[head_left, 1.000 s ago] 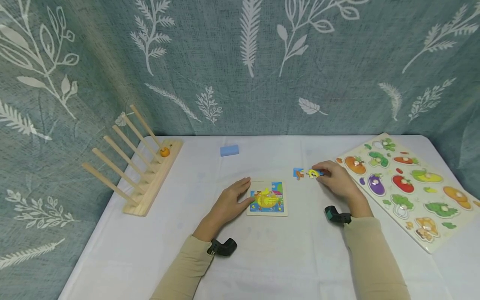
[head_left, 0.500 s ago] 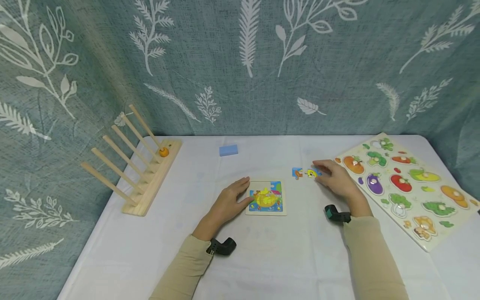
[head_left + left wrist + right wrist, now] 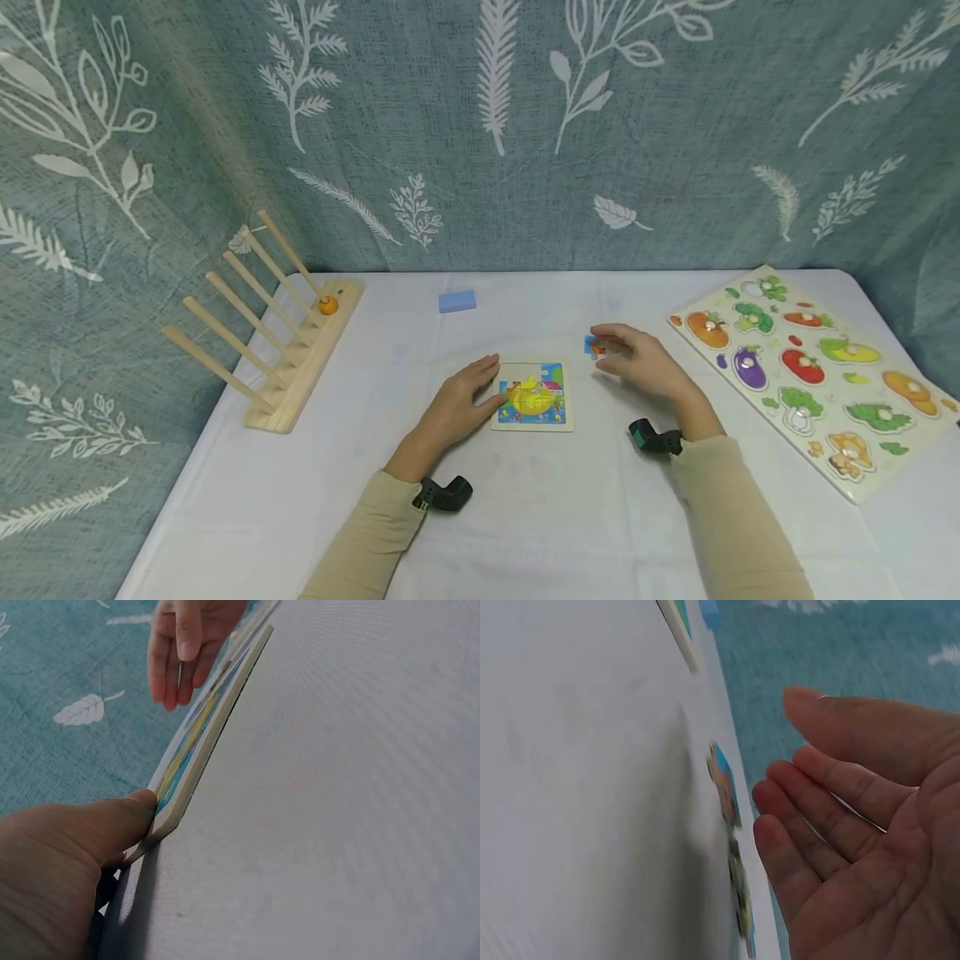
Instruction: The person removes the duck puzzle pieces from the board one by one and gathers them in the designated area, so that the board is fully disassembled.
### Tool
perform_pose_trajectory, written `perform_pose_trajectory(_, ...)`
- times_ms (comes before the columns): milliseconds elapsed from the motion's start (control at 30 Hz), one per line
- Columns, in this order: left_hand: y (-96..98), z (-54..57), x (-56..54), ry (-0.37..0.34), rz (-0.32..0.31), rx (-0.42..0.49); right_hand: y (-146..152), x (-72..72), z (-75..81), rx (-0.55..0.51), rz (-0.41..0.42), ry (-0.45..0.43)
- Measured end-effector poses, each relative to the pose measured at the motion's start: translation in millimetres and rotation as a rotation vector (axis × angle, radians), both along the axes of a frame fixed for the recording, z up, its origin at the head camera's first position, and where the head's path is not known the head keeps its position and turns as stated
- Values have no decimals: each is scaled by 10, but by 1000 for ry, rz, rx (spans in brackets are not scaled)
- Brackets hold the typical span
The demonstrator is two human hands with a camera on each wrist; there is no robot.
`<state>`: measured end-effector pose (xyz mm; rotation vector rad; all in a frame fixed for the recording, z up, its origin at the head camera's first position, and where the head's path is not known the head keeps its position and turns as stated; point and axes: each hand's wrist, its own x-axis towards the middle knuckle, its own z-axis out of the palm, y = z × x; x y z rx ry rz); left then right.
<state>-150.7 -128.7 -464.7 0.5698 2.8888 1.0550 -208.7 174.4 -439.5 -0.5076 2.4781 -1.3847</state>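
Note:
A small square wooden jigsaw puzzle (image 3: 531,397) with a yellow duck picture lies on the white table, part of its upper row bare wood. My left hand (image 3: 459,406) holds it at the left edge; in the left wrist view the thumb (image 3: 124,821) lies on the frame, the other fingers mostly hidden. My right hand (image 3: 641,360) hovers over two loose jigsaw pieces, thumb and fingers apart, holding nothing. The blue-and-brown piece (image 3: 590,344) peeks out left of the fingertips; the yellow piece (image 3: 740,889) is hidden from the head view but shows in the right wrist view.
A vegetable peg puzzle board (image 3: 813,375) lies at the right. On the left stands a wooden rack (image 3: 303,358) with upright pegs and one orange bead (image 3: 327,305). A light blue block (image 3: 457,301) sits near the back edge, before a patterned curtain (image 3: 450,133).
My right hand has let go of the yellow piece and moved left, over the two loose pieces. My left hand stays at the puzzle.

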Motion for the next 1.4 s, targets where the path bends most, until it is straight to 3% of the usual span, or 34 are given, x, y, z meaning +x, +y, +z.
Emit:
perform_pose_trajectory(300,-12,22,19,18,-9,18,-230,44,-26,-48,107,7)
perform_pose_trajectory(933,-17,19,10,-3,-10,-1,-595,3,-83,-9,182,-20)
perform_pose_trajectory(1200,-17,15,-3,22,-15,-7,-581,23,-125,11,236,66)
perform_pose_trajectory(1400,-9,21,5,9,-15,-10,-580,39,-118,99,261,113)
